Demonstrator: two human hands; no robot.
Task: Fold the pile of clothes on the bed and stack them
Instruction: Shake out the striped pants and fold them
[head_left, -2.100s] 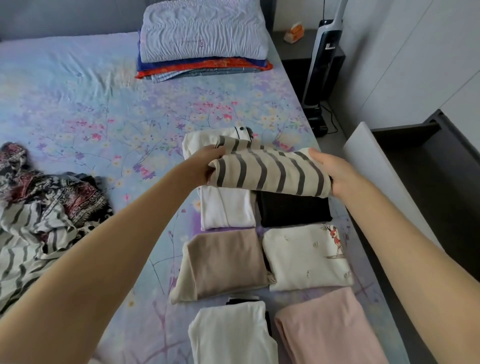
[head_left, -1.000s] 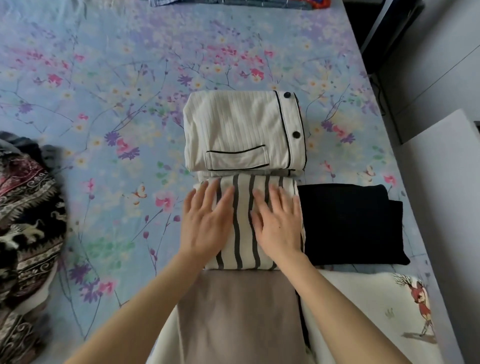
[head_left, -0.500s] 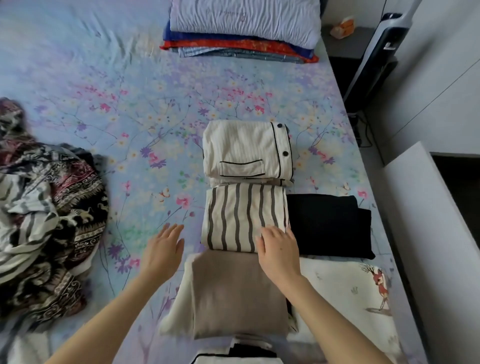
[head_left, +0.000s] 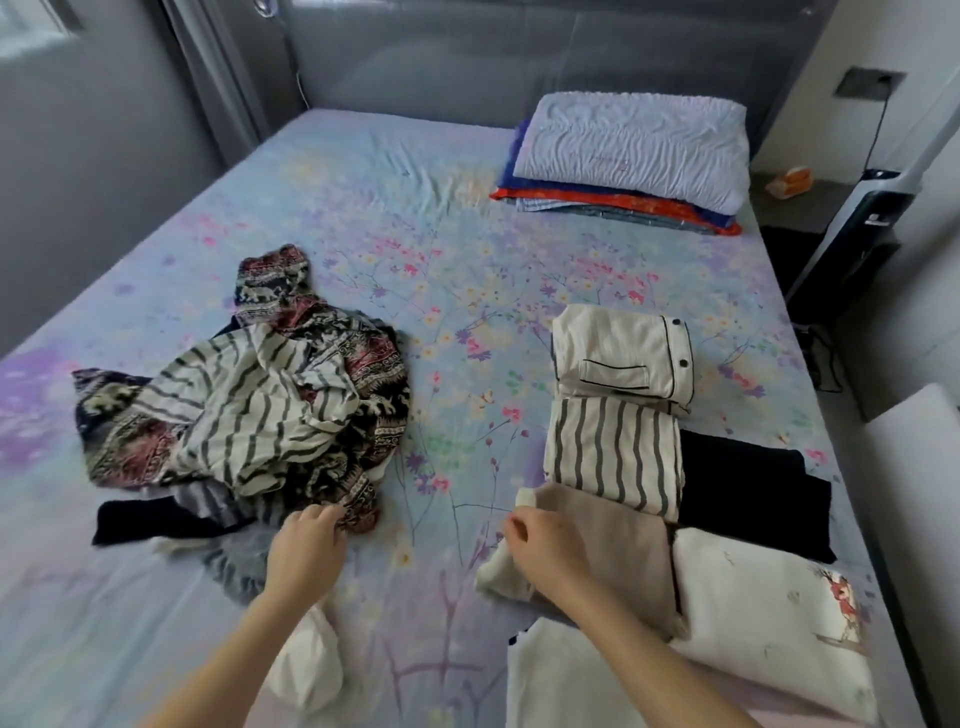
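A white pillow (head_left: 634, 148) lies at the upper right. Farther right, a small orange box (head_left: 789, 182) sits on a dark nightstand (head_left: 826, 208).

Cloth nearly everywhere; harder finishes only at the bed's edges.
Bed sheet (head_left: 415, 249): smooth matt printed cloth, lightly creased. Patterned garment (head_left: 363, 364): thin, limp, crumpled. Folded striped top (head_left: 613, 457): soft matt knit. Cream pyjama top (head_left: 618, 348): finely ribbed, glossy dark buttons. Taupe fold (head_left: 613, 545): matt, smooth. Pillow (head_left: 634, 145): puckered cloth. Headboard (head_left: 467, 62): padded, faint sheen. Upright appliance (head_left: 852, 234): glossy plastic.
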